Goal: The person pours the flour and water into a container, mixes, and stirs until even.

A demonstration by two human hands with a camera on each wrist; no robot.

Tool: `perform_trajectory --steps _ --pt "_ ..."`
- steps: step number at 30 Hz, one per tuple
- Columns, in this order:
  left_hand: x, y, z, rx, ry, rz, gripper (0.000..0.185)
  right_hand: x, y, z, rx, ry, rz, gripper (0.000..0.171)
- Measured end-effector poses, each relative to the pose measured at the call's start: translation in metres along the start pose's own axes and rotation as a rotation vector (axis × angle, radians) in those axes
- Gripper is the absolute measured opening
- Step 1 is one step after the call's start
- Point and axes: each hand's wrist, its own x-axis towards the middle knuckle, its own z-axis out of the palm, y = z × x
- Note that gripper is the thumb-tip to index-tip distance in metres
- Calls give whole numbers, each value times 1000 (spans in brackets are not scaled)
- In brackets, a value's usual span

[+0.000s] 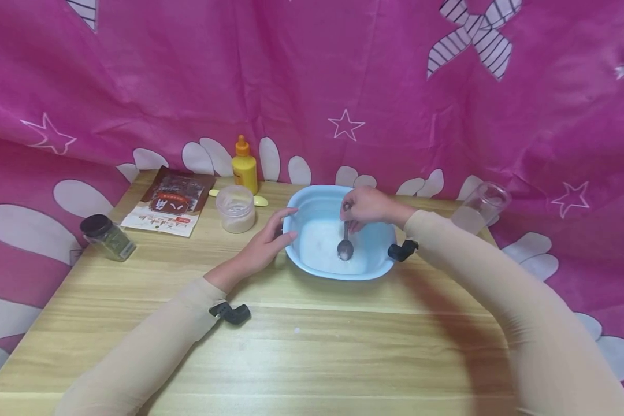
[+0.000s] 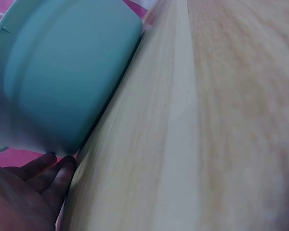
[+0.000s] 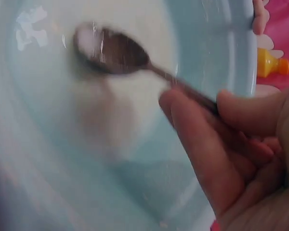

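A light-blue plastic basin (image 1: 312,270) holds a whitish, cloudy liquid. My right hand (image 1: 366,208) pinches the handle of a metal spoon (image 1: 345,249) between thumb and fingers; its bowl points down into the basin. In the right wrist view, some white matter shows in the spoon's bowl (image 3: 118,52). At the basin's left side, my left hand (image 1: 267,245) holds the rim, with the thumb and a fingertip over the edge. Other fingers (image 2: 58,185) of that hand touch the outer wall, seen in the left wrist view.
Left of the basin stand a clear tub (image 1: 236,222) of pale powder, a yellow bottle (image 1: 245,170) and a dark-lidded jar (image 1: 111,240). Nearby lie a pale-yellow spoon (image 1: 260,201) and a brown-white packet (image 1: 169,202). A clear glass (image 1: 481,208) stands back right, before the pink curtain (image 1: 301,75).
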Motion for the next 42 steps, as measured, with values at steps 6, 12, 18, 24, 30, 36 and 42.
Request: perform_trajectory --steps 6,12,18,24,30,36,42 --pt "-2 -1 -1 -2 -7 11 59 4 0 -1 66 106 -41 14" --pt "-2 0 -1 0 -6 9 58 3 5 0 167 -128 -38 18" --pt "-1 0 -1 -10 -13 11 59 -2 9 -7 58 -243 -12 10" --pt "-1 0 -2 -6 -8 8 59 3 9 -15 -106 -50 -56 9" --pt "-1 0 -1 -1 -8 6 59 7 4 -12 12 -3 -105 9" --pt "0 -1 0 -9 -11 7 59 3 6 -10 56 -160 -51 14" --pt "-1 0 -1 7 -9 0 59 6 10 -15 -130 -45 -64 11"
